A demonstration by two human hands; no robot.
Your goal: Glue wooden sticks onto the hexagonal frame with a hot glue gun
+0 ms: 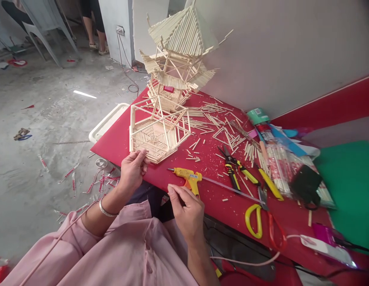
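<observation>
My left hand (133, 169) rests its fingers on the near edge of a hexagonal frame of wooden sticks (158, 131) that lies on the red table (118, 141). Its fingers curl against the frame's rim. My right hand (186, 208) sits at the table's near edge, fingers closed, thumb and forefinger pressed together just below a yellow glue gun (188, 176). What it pinches is too small to make out. Behind the frame stands a tall tiered tower of sticks (176, 51).
Loose sticks (220, 129) litter the table. Yellow-handled cutters (239, 171), yellow-handled scissors (255, 216), a metal ruler (232, 188), a bag of sticks (281, 167) and a green roll (258, 116) lie to the right. A white crate (108, 121) sits left of the table. A person's legs (96, 28) stand far back.
</observation>
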